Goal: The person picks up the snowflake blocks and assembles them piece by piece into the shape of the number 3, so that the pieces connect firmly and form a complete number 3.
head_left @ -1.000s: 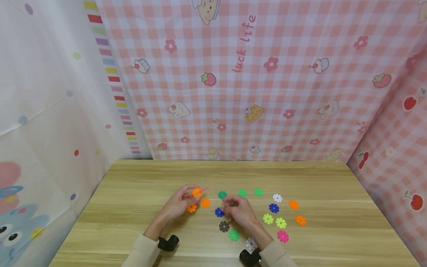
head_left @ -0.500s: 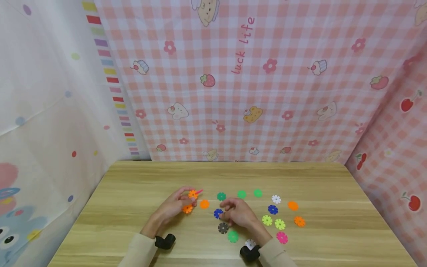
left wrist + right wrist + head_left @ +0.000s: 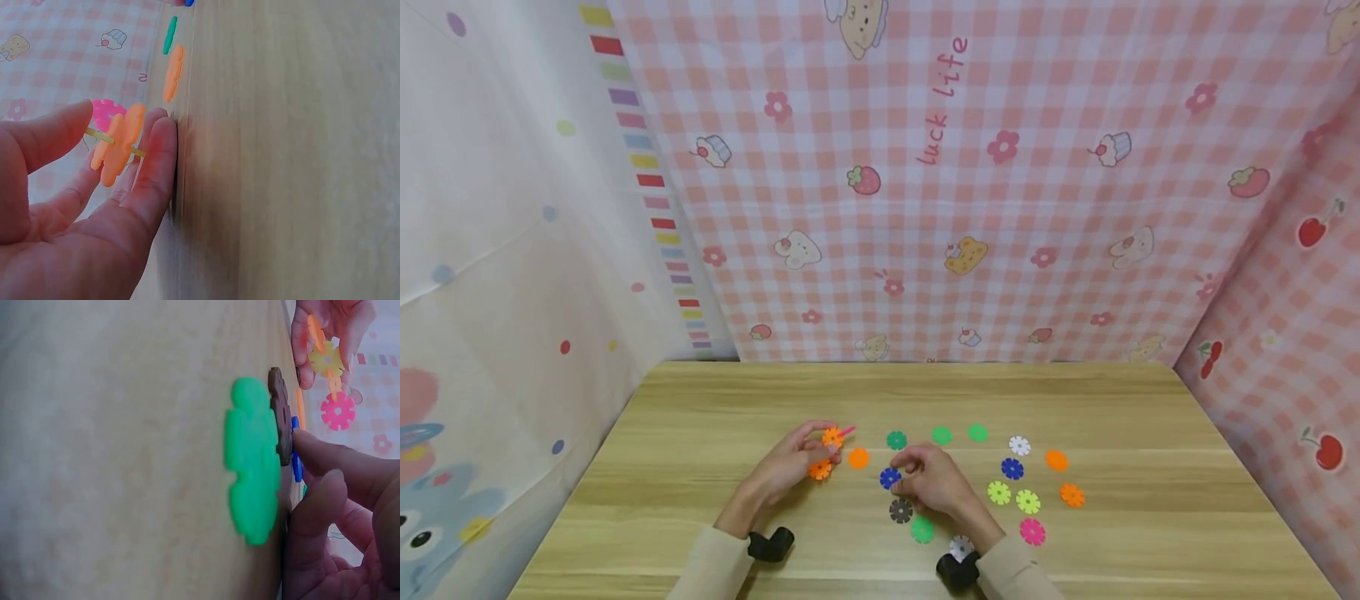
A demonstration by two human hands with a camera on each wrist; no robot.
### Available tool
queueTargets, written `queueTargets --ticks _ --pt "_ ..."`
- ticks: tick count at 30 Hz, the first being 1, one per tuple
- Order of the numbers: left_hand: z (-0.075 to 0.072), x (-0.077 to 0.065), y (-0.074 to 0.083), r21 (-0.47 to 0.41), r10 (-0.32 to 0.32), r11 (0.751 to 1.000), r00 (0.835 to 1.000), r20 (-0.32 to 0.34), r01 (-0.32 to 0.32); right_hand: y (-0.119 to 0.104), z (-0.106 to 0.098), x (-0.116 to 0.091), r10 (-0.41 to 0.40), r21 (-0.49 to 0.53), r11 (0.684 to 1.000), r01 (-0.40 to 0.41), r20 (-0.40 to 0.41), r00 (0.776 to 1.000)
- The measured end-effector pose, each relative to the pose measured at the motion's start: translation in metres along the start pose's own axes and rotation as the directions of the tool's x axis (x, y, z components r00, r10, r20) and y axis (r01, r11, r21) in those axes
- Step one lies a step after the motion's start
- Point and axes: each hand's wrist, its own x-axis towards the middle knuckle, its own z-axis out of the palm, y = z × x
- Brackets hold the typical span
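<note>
My left hand (image 3: 793, 458) holds a joined chain of slotted flower-shaped plastic discs just above the table. The chain shows orange discs (image 3: 832, 437), a yellow disc (image 3: 326, 359) and a pink disc (image 3: 107, 114); the left wrist view has the thumb on the yellow edge. My right hand (image 3: 934, 479) is low over the table, its curled thumb and finger at the rim of a blue disc (image 3: 890, 478) that lies flat. A loose orange disc (image 3: 859, 458) sits between the hands. Near the right fingers are a dark brown disc (image 3: 901, 511) and a dark green disc (image 3: 897, 440).
Several more discs lie across the wooden table (image 3: 700, 417), including a green disc (image 3: 253, 462), a white disc (image 3: 1019, 446), a second blue disc (image 3: 1012, 468) and a loose pink disc (image 3: 1033, 532). A pink checked curtain (image 3: 955, 208) hangs behind the table.
My left hand has drawn slightly left with the disc chain, away from the loose orange disc. The right thumb and finger have come onto the blue disc, which has not shifted among its neighbours.
</note>
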Motion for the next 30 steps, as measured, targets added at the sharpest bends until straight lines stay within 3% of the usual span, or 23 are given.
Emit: queueTargets --ticks 5,9,17,24,30 --pt "0.002 -0.002 0.002 0.01 0.01 1.0 1.0 -0.023 -0.01 -0.002 0.003 0.0 -0.019 -0.067 0.998 0.017 -0.017 1.0" --pt "0.005 -0.003 0.003 -0.001 0.019 1.0 0.999 -0.036 -0.019 -0.005 0.004 -0.001 -0.003 -0.054 0.999 0.003 -0.004 1.0" --pt "0.014 -0.005 0.008 -0.097 0.035 0.995 0.999 -0.027 -0.038 -0.009 0.003 -0.004 0.001 -0.048 0.999 -0.002 -0.019 1.0" --pt "0.022 -0.006 0.017 -0.134 0.04 0.99 0.999 0.012 -0.038 -0.009 0.002 -0.004 0.014 0.067 0.998 -0.01 -0.061 0.998" --pt "0.032 -0.009 0.027 -0.149 0.062 0.987 0.997 0.053 -0.054 -0.018 -0.006 -0.001 0.03 0.238 0.971 0.004 -0.138 0.99"
